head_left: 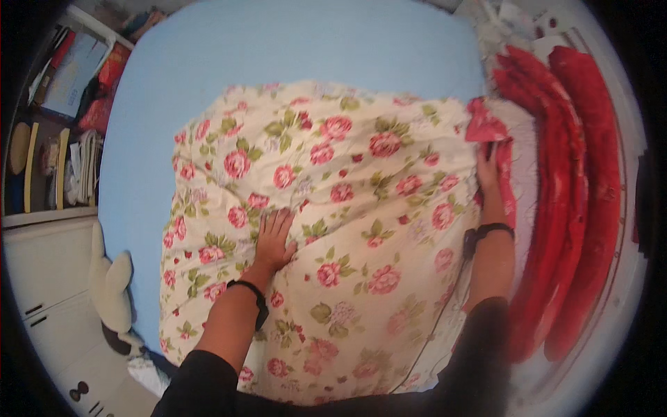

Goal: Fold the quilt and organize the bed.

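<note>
A cream floral bed cover (359,213) with red roses and green leaves lies creased over a light blue bed surface (312,41). My left hand (275,237) rests palm down on its middle, fingers somewhat apart and holding nothing. At the cover's right edge, my right hand (488,169) reaches up to a folded piece of pinkish-red cloth (484,125). Its fingertips are partly hidden there, so I cannot tell whether they grip the cloth. More of this red cloth runs down beside my right wrist. Both wrists wear dark bands.
Long red fabric bundles (557,198) lie to the right of the bed. On the left, an open shelf (52,156) with books and bags stands above white cabinets (57,266). A pale plush toy (112,289) sits by the bed's left edge.
</note>
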Demonstrator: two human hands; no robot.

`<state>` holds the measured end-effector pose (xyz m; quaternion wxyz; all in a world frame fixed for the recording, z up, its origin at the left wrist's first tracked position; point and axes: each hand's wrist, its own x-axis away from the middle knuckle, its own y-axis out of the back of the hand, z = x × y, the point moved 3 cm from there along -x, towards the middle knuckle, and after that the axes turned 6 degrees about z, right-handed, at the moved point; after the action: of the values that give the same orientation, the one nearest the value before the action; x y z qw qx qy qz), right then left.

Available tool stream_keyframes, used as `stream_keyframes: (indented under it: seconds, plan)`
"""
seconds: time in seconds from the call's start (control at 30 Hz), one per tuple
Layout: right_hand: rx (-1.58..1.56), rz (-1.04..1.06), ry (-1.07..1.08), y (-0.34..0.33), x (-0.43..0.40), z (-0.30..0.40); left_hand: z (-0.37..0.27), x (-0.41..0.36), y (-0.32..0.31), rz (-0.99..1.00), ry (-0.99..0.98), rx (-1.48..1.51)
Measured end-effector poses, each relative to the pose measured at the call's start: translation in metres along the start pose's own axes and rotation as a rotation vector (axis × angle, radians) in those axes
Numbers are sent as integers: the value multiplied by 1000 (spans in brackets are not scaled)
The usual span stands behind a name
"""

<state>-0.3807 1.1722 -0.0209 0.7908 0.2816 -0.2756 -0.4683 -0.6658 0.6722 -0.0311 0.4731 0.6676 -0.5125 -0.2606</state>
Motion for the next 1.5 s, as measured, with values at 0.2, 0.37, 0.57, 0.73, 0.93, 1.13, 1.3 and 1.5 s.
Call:
stream_keyframes:
  seconds: [0.2,0.37,0.57,0.73,0.93,1.13,1.3,1.5]
  plan:
    - [-114,-386,141,27,-93,-9,-1,-9,-32,45,7,88]
    - [-35,-664,-317,-9,-64,121,14,4,-25,58,1,177]
    - [259,75,751,-207,4,295,13,4,-25,14,-37,259]
    - [507,676,912,-260,38,335,19,9,-25,23,-22,348]
    - [469,259,947,-255,6,336,16,5,-19,-72,-100,410]
    - [765,284,536,-298,-4,313,22,7,-22,-76,-104,401]
    - [583,-49,337,-280,-13,325,27,11,-27,-119,-113,486]
    - [556,-267,827,-292,33,372,30,10,-25,-186,-159,552]
